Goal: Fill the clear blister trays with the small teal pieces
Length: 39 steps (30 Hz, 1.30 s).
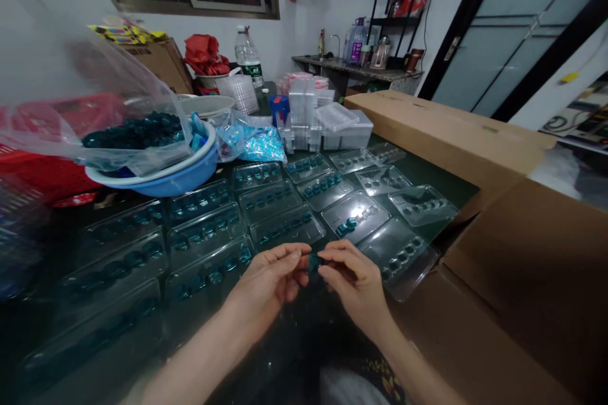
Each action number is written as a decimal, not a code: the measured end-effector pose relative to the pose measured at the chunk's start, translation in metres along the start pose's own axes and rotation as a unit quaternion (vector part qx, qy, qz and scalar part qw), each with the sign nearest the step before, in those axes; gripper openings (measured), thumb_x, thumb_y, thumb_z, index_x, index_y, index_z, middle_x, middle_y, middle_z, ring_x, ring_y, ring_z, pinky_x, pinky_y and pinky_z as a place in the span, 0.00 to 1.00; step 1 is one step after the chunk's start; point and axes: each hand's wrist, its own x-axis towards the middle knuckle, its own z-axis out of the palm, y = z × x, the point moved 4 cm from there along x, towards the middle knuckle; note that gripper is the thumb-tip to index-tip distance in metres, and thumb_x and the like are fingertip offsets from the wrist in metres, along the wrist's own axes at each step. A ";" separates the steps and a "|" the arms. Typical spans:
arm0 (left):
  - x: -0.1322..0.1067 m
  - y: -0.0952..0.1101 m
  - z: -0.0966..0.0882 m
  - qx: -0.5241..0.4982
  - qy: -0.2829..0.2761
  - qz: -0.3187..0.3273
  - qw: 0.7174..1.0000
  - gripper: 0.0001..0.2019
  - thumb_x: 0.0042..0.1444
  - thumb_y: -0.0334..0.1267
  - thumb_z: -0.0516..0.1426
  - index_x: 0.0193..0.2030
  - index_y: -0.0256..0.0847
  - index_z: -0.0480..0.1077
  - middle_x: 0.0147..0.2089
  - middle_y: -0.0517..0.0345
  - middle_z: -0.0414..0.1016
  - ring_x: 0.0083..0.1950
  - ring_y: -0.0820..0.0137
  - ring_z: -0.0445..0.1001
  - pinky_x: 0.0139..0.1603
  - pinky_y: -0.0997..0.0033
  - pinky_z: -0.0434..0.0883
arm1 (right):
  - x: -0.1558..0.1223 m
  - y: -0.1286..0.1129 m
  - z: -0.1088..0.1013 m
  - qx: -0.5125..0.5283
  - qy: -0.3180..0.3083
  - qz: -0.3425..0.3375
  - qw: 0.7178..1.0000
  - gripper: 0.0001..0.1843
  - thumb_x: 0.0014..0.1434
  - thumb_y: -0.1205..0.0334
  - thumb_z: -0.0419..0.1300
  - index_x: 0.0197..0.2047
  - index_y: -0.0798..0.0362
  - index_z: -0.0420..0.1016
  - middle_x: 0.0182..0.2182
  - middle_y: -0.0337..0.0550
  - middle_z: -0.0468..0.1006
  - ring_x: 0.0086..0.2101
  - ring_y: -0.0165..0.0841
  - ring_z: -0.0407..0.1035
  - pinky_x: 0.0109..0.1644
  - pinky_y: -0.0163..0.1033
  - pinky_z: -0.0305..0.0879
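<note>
Between the fingertips of my left hand (278,269) and my right hand (354,275) is a small dark teal piece (313,261); both hands pinch it, and its exact kind is too small to make out. Just beyond them lies a clear plastic tray (375,218) with a couple of teal pieces (346,226) in it. Left of that, several similar clear trays (273,198) hold rows of teal pieces. On the right, a clear tray (403,278) shows a row of moulded pockets.
A blue basin (190,171) with a plastic bag of dark teal pieces (137,131) stands at the left. Stacked clear boxes (304,107) and a blue bag (263,144) are at the back. A large open cardboard box (536,253) borders the right side.
</note>
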 end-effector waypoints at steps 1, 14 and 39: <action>-0.002 0.001 0.002 0.005 -0.003 0.025 1.000 0.11 0.47 0.35 0.59 0.39 0.35 0.70 0.30 0.55 0.72 0.26 0.76 0.68 0.18 0.81 0.59 | 0.000 0.004 0.000 0.026 0.015 0.030 0.999 0.07 0.53 0.67 0.58 0.37 0.51 0.72 0.35 0.40 0.68 0.25 0.25 0.64 0.25 0.31 0.62; -0.019 0.018 0.017 0.281 -0.013 0.210 0.937 0.12 0.54 0.33 0.52 0.46 0.42 0.66 0.36 0.58 0.76 0.34 0.73 0.72 0.34 0.77 0.67 | -0.004 0.033 0.020 0.410 0.038 0.255 0.875 0.06 0.52 0.61 0.60 0.33 0.55 0.71 0.18 0.34 0.67 0.17 0.22 0.59 0.15 0.27 0.56; -0.019 0.027 0.009 0.420 0.056 0.382 0.821 0.06 0.52 0.33 0.54 0.29 0.38 0.72 0.25 0.60 0.71 0.26 0.76 0.68 0.27 0.78 0.63 | -0.005 0.005 0.031 0.210 0.032 0.204 0.956 0.09 0.55 0.58 0.56 0.31 0.56 0.67 0.17 0.32 0.62 0.17 0.22 0.56 0.18 0.27 0.54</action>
